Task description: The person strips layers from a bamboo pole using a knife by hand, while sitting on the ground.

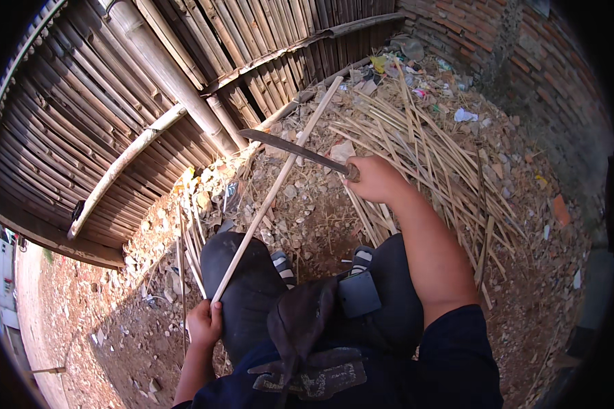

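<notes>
My left hand (pixel 205 323) is closed around the lower end of a long, pale bamboo strip (pixel 260 213). The strip slants up and away across my left thigh, its far end raised toward the bamboo wall. In my right hand (pixel 376 180) is the handle of a machete (pixel 314 157), gripped with the fingers wrapped round it. The dark, narrow blade points left and crosses the strip in its upper half; whether edge and strip touch, I cannot tell. Other bamboo strips (pixel 191 242) lie beside my left knee, close to the left hand.
A loose pile of split bamboo strips (pixel 430 163) spreads over the ground at the right. A bamboo wall (pixel 164 68) with thick poles stands at the far left, a brick wall (pixel 552 54) at the far right. Stones and scraps of litter (pixel 465 116) cover the dirt around my feet.
</notes>
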Demonstrator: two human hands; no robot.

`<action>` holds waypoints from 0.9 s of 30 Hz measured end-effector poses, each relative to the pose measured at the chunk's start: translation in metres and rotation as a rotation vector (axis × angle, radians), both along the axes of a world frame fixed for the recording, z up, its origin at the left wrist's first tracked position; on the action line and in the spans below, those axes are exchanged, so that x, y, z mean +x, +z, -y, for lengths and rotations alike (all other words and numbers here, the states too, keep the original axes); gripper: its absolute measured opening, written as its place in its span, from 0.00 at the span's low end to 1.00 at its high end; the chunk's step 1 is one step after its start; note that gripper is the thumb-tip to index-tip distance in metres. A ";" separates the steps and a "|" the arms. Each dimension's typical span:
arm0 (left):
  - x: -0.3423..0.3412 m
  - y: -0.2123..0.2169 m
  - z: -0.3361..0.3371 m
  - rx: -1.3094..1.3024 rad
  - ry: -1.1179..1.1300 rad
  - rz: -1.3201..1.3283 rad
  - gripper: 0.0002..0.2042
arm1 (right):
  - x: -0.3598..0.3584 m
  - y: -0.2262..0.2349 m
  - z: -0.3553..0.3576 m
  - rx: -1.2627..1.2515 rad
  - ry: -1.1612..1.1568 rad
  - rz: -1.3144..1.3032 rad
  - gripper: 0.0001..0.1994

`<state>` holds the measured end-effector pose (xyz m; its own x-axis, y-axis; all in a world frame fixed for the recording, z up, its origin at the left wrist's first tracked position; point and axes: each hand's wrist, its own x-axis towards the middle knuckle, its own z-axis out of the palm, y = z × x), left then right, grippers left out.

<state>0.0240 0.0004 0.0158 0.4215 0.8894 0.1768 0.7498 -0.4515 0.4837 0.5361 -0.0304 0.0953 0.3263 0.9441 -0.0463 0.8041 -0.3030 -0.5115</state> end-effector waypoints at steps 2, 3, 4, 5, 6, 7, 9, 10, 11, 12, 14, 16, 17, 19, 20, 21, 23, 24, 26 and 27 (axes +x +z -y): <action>0.001 0.000 0.000 -0.008 0.003 0.008 0.21 | 0.001 -0.006 -0.001 -0.018 0.064 0.061 0.21; 0.002 0.002 0.000 -0.022 0.002 0.008 0.21 | 0.001 -0.009 -0.002 -0.037 0.131 0.124 0.21; 0.001 0.004 0.001 -0.038 0.005 0.008 0.21 | 0.002 -0.008 -0.002 -0.036 0.135 0.122 0.21; 0.000 0.004 0.001 -0.038 0.009 0.005 0.21 | 0.004 -0.006 -0.001 -0.023 0.133 0.082 0.22; -0.002 0.003 0.000 -0.018 -0.001 -0.006 0.21 | 0.007 -0.006 -0.001 -0.009 0.131 0.041 0.23; 0.000 0.003 -0.001 0.003 -0.019 -0.010 0.21 | 0.014 -0.014 0.001 -0.008 0.127 0.044 0.23; 0.004 0.006 -0.002 0.028 -0.036 -0.031 0.21 | 0.029 -0.034 0.001 0.062 0.053 0.052 0.25; 0.003 0.007 -0.002 0.049 -0.042 -0.056 0.21 | 0.026 -0.030 0.000 0.061 0.057 0.056 0.25; 0.003 0.007 -0.002 0.048 -0.038 -0.051 0.21 | 0.022 -0.027 -0.002 -0.011 0.036 0.023 0.25; 0.002 0.006 -0.002 0.044 -0.034 -0.054 0.21 | 0.018 -0.023 -0.004 -0.083 0.015 -0.010 0.25; 0.003 0.006 -0.002 0.045 -0.033 -0.057 0.21 | 0.010 -0.019 -0.003 -0.057 0.021 -0.003 0.25; 0.001 0.002 -0.002 0.029 -0.025 -0.033 0.21 | 0.000 -0.010 -0.003 -0.034 0.027 0.003 0.25; 0.000 0.000 -0.002 0.028 -0.024 -0.035 0.21 | -0.007 -0.003 -0.005 -0.023 0.017 -0.002 0.25; -0.002 -0.003 -0.003 -0.006 0.005 -0.016 0.21 | -0.013 -0.001 -0.007 -0.013 0.005 -0.009 0.25; -0.002 -0.003 -0.003 -0.006 0.003 -0.018 0.21 | -0.014 -0.004 -0.007 0.010 0.041 0.020 0.24; -0.001 -0.002 -0.003 -0.017 0.009 -0.018 0.21 | -0.015 -0.006 -0.007 0.033 0.076 0.049 0.24; 0.000 0.001 -0.001 -0.031 0.016 -0.021 0.21 | -0.015 -0.007 -0.006 0.026 0.086 0.069 0.23; 0.003 0.004 0.001 -0.035 0.024 -0.018 0.21 | -0.016 -0.007 -0.006 0.021 0.097 0.092 0.23; 0.004 0.007 0.001 -0.039 0.033 -0.019 0.21 | -0.009 -0.008 -0.006 0.030 0.094 0.106 0.21; 0.003 0.006 0.000 -0.009 0.017 -0.028 0.21 | -0.006 -0.009 -0.005 0.041 0.090 0.123 0.19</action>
